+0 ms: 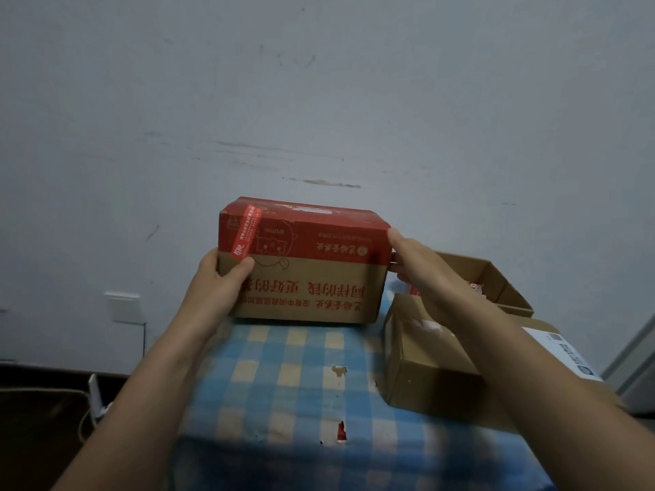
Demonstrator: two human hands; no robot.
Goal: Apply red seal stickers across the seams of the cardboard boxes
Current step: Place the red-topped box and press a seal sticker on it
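Two bare hands grip one red-and-brown cardboard box [308, 264] at the centre of the frame, and I see it resting at the far edge of the blue-and-yellow checked cloth [283, 380], printed text upside down toward me. My left hand [221, 281] clasps the box's left end, thumb laid on the front face just below a red seal sticker [246, 231]. That sticker runs from the top over the upper left edge and down the front. My right hand [414, 264] clasps the right end, thumb at the upper right corner, fingers behind the side. At the right of the frame sits a closed plain brown box [425, 370], and behind it an open box [496, 278] with something red and white inside that I cannot make out. A wall socket plate [124, 308] shows at the left.
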